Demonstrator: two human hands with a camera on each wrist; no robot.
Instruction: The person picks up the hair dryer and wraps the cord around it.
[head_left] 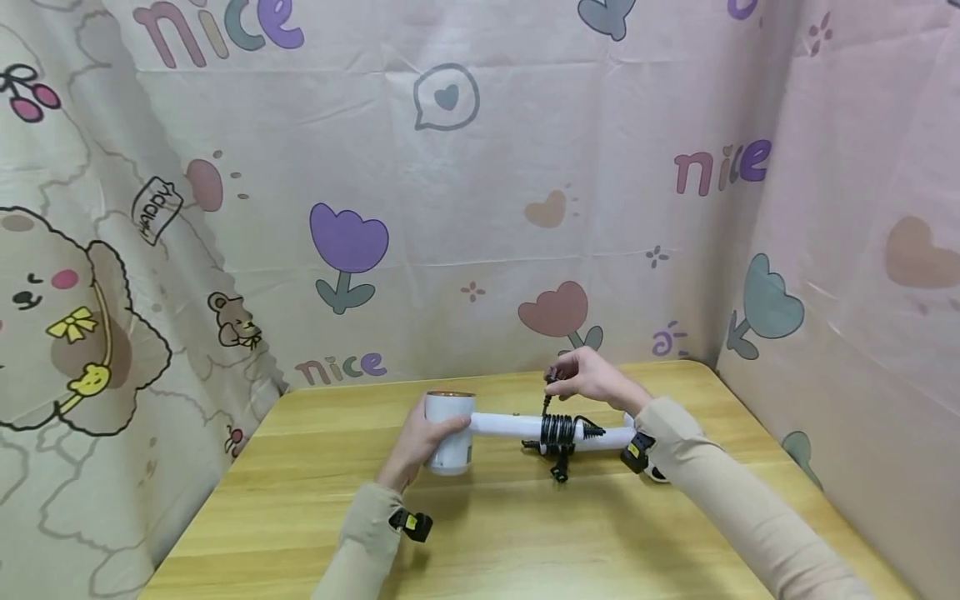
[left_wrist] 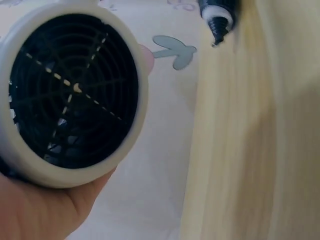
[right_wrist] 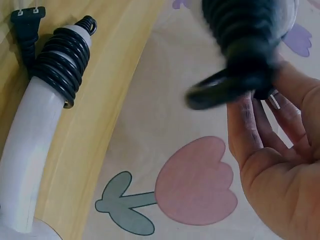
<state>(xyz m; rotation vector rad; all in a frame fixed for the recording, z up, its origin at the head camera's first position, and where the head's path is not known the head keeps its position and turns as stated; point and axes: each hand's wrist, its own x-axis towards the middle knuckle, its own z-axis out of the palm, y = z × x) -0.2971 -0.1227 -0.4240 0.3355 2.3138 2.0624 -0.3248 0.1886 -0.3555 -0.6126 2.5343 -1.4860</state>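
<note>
My left hand [head_left: 411,442] grips a white hair dryer [head_left: 450,433] round its barrel, thumb in front, and holds it above the table. The dryer's dark round grille [left_wrist: 75,90] fills the left side of the left wrist view. Its handle points right, with a black cord [head_left: 558,430] wound round it. My right hand [head_left: 596,379] pinches the plug [head_left: 552,377] at the cord's end, above the handle. A second white hair dryer [right_wrist: 30,145] lies on the table behind, its own black cord [right_wrist: 62,65] coiled on the handle. My right wrist partly hides its head.
The wooden table [head_left: 315,475] reaches back to a patterned cloth [head_left: 465,208] hanging behind and on both sides. The second dryer's two-pin plug [right_wrist: 27,22] lies beside its coiled cord. A black wrist camera [head_left: 411,525] sits on the left sleeve.
</note>
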